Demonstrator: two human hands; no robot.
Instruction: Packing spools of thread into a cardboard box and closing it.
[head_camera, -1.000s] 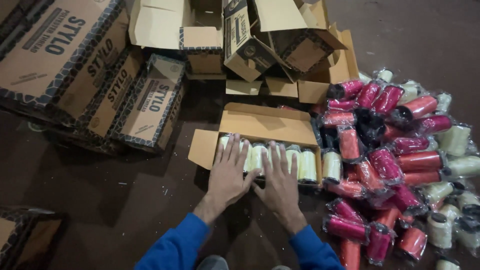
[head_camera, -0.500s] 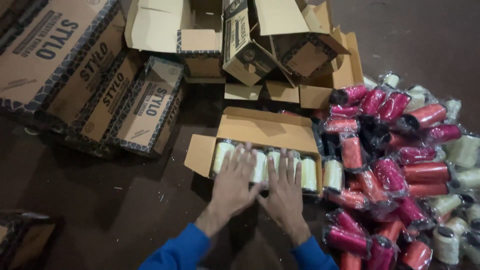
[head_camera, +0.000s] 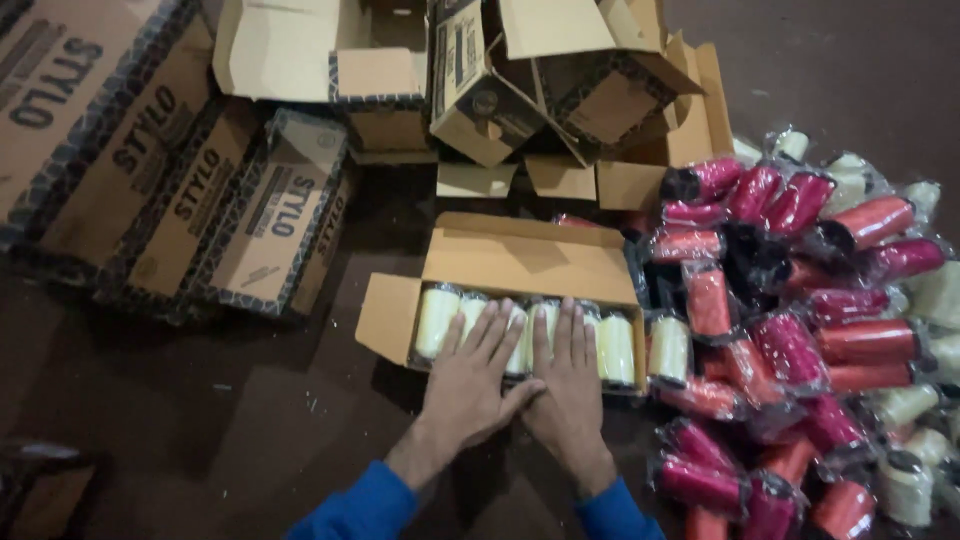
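Both hands lay flat, fingers spread, gripping nothing: the left hand (head_camera: 470, 385) and right hand (head_camera: 567, 385) pressed side by side on the cream thread cones (head_camera: 437, 322) at mid-frame. These lay in a row, long axes pointing up-frame, inside the open cardboard box (head_camera: 530, 260). Wrapped pink and red cones (head_camera: 790, 340) were heaped to the right.

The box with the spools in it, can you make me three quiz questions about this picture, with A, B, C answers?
1. Where do both hands rest?
A on the cream spools in the open box
B on the floor
C on the red pile

2. What colours are the wrapped spools heaped at the right?
A green
B blue
C pink and red

3. How is the box under the hands?
A taped shut
B open, flaps out
C crushed flat

A: left hand and right hand lie flat on cream spools in the open box.
C: the pile shows it.
B: its flaps spread.
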